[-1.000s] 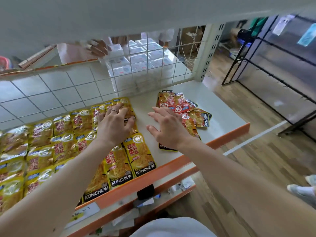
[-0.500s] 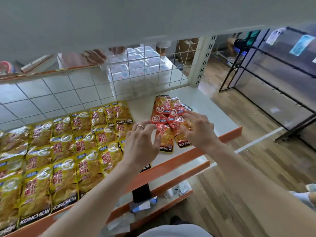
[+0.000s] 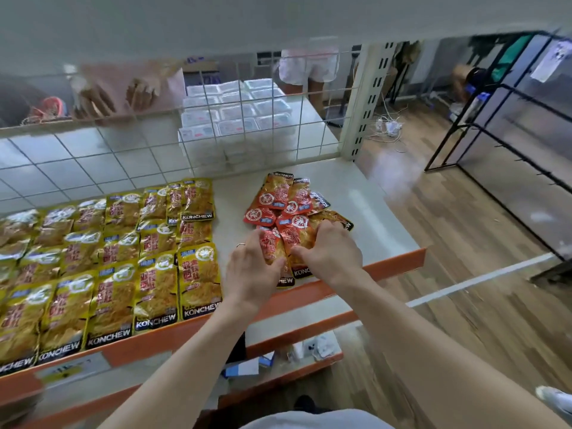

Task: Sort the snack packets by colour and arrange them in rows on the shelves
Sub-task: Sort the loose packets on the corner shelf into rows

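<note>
Yellow KONCHEW snack packets (image 3: pixel 123 252) lie in neat rows across the left part of the white shelf (image 3: pixel 371 218). To their right a loose pile of red packets (image 3: pixel 288 205) sits near the shelf's front edge. My left hand (image 3: pixel 250 270), with a ring on it, and my right hand (image 3: pixel 331 252) both rest on the near side of the red pile, fingers curled around the front red packets (image 3: pixel 284 239). Thumbs press toward each other over those packets.
A white wire grid (image 3: pixel 216 144) backs the shelf; behind it stand stacked clear boxes (image 3: pixel 235 113) and another person's hands. The shelf's orange front lip (image 3: pixel 393 264) runs below my hands. Lower shelves hold small items. A black metal rack (image 3: pixel 495 125) stands on the wood floor at right.
My left hand left the yellow rows and moved right to the red pile. Both hands closed in on the front red packets, gathering the spread pile together.
</note>
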